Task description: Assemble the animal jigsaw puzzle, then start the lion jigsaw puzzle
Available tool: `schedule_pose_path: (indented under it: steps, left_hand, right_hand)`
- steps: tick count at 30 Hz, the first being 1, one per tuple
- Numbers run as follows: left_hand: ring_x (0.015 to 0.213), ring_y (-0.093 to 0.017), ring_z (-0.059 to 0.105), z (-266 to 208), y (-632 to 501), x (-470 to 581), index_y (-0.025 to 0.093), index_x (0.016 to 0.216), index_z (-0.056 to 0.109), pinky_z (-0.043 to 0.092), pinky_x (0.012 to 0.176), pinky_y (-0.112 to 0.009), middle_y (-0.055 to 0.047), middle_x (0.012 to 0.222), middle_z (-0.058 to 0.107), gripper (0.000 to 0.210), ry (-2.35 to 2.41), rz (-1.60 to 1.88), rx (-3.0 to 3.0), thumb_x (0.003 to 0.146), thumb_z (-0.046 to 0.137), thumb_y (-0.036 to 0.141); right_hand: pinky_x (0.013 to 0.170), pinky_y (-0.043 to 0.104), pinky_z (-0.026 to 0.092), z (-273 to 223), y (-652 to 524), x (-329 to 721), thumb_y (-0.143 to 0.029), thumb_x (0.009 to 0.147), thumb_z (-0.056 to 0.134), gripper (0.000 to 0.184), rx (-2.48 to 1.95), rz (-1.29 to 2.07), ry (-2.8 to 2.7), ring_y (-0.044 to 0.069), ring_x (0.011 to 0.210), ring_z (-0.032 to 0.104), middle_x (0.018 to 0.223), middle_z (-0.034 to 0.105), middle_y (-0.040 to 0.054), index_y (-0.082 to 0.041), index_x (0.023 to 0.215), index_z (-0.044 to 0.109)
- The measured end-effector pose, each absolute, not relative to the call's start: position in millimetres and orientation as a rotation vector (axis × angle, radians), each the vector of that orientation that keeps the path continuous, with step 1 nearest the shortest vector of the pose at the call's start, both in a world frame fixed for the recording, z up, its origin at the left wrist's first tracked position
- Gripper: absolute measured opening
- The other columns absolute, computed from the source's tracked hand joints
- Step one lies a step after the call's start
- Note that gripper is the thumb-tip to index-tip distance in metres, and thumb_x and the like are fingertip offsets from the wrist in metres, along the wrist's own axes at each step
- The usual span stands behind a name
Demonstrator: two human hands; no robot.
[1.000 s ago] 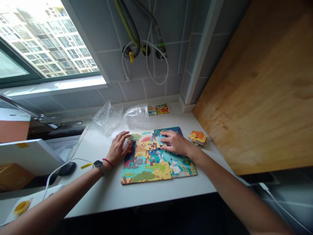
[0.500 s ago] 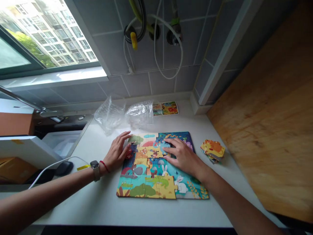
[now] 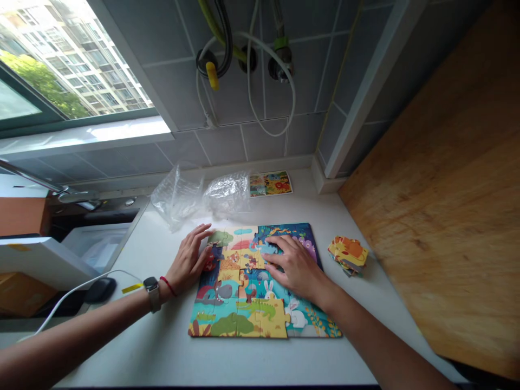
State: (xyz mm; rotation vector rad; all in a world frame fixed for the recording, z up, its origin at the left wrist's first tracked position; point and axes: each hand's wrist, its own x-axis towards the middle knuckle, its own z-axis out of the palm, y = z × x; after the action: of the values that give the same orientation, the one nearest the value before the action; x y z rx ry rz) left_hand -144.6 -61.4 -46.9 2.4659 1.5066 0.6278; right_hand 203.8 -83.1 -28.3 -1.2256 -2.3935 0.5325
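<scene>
On the white counter lies a colourful animal jigsaw puzzle, its pieces joined into a rough rectangle, with a hippo, rabbits and a crocodile among the pictures. My left hand rests at the puzzle's left edge, fingers spread, thumb touching the border pieces. Across the upper right part lies my right hand, palm down with its fingers apart, covering some pieces. Neither hand grips anything that I can see. A small stack of loose puzzle pieces, an orange and yellow animal on top, sits to the right.
Behind the puzzle are crumpled clear plastic bags and a small picture card. At left are a sink, boxes, a black mouse-like object and a white cable. A wooden board borders the right side.
The whole view has shifted slightly, so everything sits a little lower and further left. Both hands stay at nearly the same places on the puzzle.
</scene>
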Motion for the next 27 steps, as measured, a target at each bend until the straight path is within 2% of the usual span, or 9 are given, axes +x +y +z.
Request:
schedule_pose_path:
  steps: [9, 13, 17, 21, 24, 25, 27]
  left_hand:
    - [0.147, -0.031, 0.044, -45, -60, -143, 0.025, 0.143, 0.044, 0.04, 0.119, -0.057, -0.014, 0.156, 0.048, 0.037, 1.528, 0.637, 2.45, 0.107, 0.041, 0.034]
    - [0.146, -0.033, 0.045, -48, -61, -146, 0.027, 0.143, 0.044, 0.041, 0.119, -0.06, -0.013, 0.156, 0.048, 0.038, 1.515, 0.683, 2.468, 0.106, 0.043, 0.035]
    - [0.145, -0.034, 0.047, -42, -64, -135, 0.027, 0.147, 0.041, 0.041, 0.119, -0.062, -0.013, 0.154, 0.05, 0.043, 1.47, 0.871, 2.463, 0.105, 0.045, 0.033]
    - [0.141, -0.033, 0.052, -7, -67, -75, 0.029, 0.153, 0.035, 0.047, 0.116, -0.059, -0.013, 0.151, 0.052, 0.055, 1.362, 1.01, 2.436, 0.102, 0.054, 0.032]
    - [0.135, -0.03, 0.057, 23, -65, 1, 0.031, 0.15, 0.043, 0.053, 0.111, -0.052, -0.01, 0.145, 0.058, 0.048, 1.022, 0.765, 2.533, 0.103, 0.054, 0.029]
    - [0.135, -0.029, 0.057, 29, -63, 29, 0.031, 0.153, 0.04, 0.053, 0.111, -0.05, -0.011, 0.146, 0.057, 0.052, 0.909, 0.712, 2.555, 0.102, 0.054, 0.028]
    - [0.139, -0.031, 0.054, 34, -56, 80, 0.027, 0.16, 0.028, 0.051, 0.114, -0.053, -0.015, 0.15, 0.054, 0.068, 0.745, 0.625, 2.618, 0.099, 0.058, 0.027]
  right_hand:
    - [0.109, 0.052, 0.049, -31, -82, 209, -0.034, 0.097, 0.07, 0.031, -1.117, 0.579, -2.283, 0.031, 0.128, 0.056, 0.136, 0.064, 0.01, -0.028, 0.128, 0.073]
    - [0.107, 0.043, 0.051, -32, -80, 207, -0.03, 0.098, 0.067, 0.022, -1.056, 0.639, -2.134, 0.025, 0.119, 0.061, 0.124, 0.067, 0.0089, -0.024, 0.118, 0.076]
    - [0.101, 0.035, 0.053, -36, -74, 205, -0.024, 0.098, 0.067, 0.012, -1.077, 0.715, -1.941, 0.02, 0.108, 0.066, 0.111, 0.069, 0.0073, -0.019, 0.103, 0.077]
    - [0.096, 0.033, 0.054, -42, -71, 209, -0.023, 0.098, 0.066, 0.012, -1.096, 0.792, -1.926, 0.018, 0.1, 0.068, 0.1, 0.072, 0.0051, -0.019, 0.092, 0.076]
    - [0.098, 0.036, 0.054, -48, -71, 207, -0.022, 0.093, 0.069, 0.008, -1.085, 0.879, -1.907, 0.02, 0.099, 0.069, 0.094, 0.073, 0.0038, -0.021, 0.087, 0.074]
    - [0.099, 0.036, 0.054, -50, -69, 203, -0.02, 0.091, 0.07, 0.006, -1.061, 0.931, -1.832, 0.021, 0.101, 0.069, 0.094, 0.073, 0.0039, -0.021, 0.088, 0.075]
    - [0.101, 0.037, 0.055, -51, -62, 189, -0.018, 0.09, 0.069, 0.013, -0.993, 1.018, -1.568, 0.024, 0.112, 0.069, 0.103, 0.073, 0.0056, -0.023, 0.099, 0.077]
